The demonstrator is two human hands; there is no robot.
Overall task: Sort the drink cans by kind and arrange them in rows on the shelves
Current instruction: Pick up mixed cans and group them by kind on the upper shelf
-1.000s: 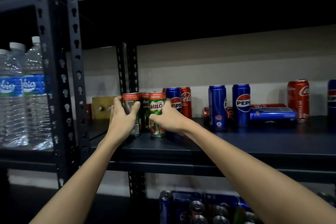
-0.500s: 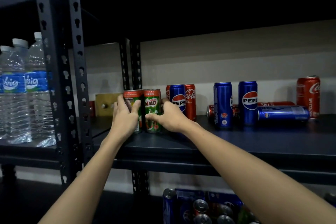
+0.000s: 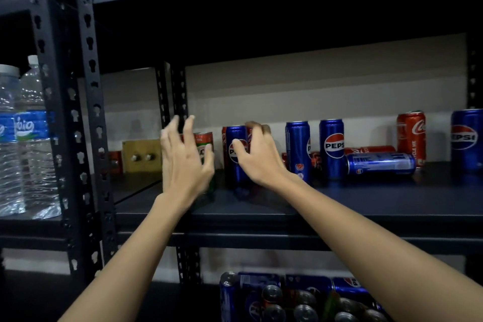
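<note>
Few cans on the middle shelf [image 3: 339,206] stand sorted as yet. At far left, the green Milo cans [image 3: 205,144] stand upright together beside the rear upright post [image 3: 180,97], largely hidden behind the left hand [image 3: 187,162], whose fingers [image 3: 188,125] are spread apart and hold nothing. Just to their right stands a Pepsi can [image 3: 236,157] with red cola cans close behind it; the right hand [image 3: 257,157] reaches over this can, its fingers loosely curled at the top and thumb against the label, though whether it grips cannot be told through the blur. Further right, two upright Pepsi cans [image 3: 315,149] stand side by side, a fallen Pepsi can [image 3: 380,163] lies on its side in front of a fallen red can [image 3: 369,149], an upright Coca-Cola can [image 3: 411,136] stands behind, and another Pepsi can [image 3: 467,138] stands at the frame edge. Judged from this, the Milo group is begun; blue and red kinds remain mixed and two cans need righting. More cans [image 3: 287,300] wait on the level below. Open room: the front strip of the shelf is bare along its lip, and the shelf above leaves generous headroom. Water bottles [image 3: 23,138] fill the neighbouring bay at left
</note>
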